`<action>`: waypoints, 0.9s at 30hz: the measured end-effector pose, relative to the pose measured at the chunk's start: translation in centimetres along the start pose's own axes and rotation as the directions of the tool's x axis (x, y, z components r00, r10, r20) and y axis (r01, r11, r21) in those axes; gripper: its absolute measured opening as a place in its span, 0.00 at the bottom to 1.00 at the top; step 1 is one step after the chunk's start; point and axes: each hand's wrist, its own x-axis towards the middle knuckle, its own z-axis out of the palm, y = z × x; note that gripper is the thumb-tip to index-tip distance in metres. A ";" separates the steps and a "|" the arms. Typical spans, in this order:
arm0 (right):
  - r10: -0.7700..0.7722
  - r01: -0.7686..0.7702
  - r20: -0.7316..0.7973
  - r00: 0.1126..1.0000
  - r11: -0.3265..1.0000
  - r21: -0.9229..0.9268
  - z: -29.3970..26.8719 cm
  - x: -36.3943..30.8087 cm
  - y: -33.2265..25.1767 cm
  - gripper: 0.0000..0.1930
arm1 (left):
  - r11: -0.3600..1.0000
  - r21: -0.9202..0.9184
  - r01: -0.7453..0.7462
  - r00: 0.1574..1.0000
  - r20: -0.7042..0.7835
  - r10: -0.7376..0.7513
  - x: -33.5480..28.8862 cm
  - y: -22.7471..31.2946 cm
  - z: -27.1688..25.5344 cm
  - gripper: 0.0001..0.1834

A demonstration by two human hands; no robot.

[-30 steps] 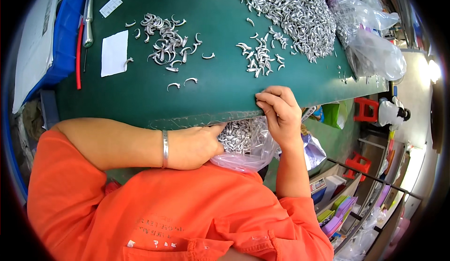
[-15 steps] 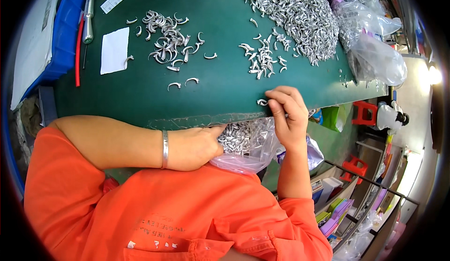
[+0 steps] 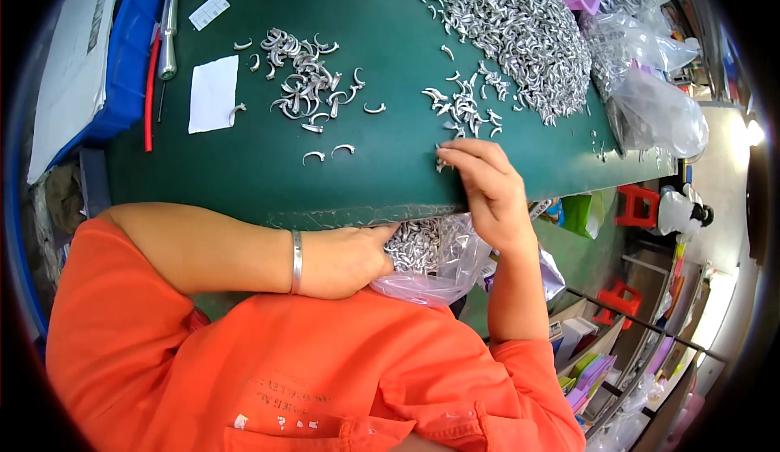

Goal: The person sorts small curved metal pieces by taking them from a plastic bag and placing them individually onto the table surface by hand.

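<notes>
My left hand (image 3: 345,261) is at the table's near edge, closed on the rim of a clear plastic bag (image 3: 431,288); some of its fingers are hidden. Inside the bag lie many small curved silver metal pieces (image 3: 414,245). Over the tabletop, right of the bag's mouth, my right hand (image 3: 494,188) has its fingertips on one curved metal piece (image 3: 441,162), partly covered by the fingers. Just beyond them is a small loose group of the same pieces (image 3: 463,107). A large heap (image 3: 520,34) rises behind, and another small pile (image 3: 309,82) lies to the left.
A white paper slip (image 3: 213,95), a red rod (image 3: 152,86) and a metal-handled tool (image 3: 168,30) lie at the left beside a blue tray (image 3: 134,54). Filled clear bags (image 3: 658,103) stand at the right table edge. Red stools (image 3: 638,206) and shelves are beyond.
My right hand has moved slightly forward and left across the table, with a metal piece still at its fingertips. My left hand stays at the bag. The whole view has shifted a little.
</notes>
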 end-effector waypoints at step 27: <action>-0.032 0.010 -0.166 0.986 0.992 -0.128 0.3 -1.6 0.2 0.10 | 0.999 0.032 0.041 0.999 0.018 -0.041 -0.3 0.3 0.1 0.21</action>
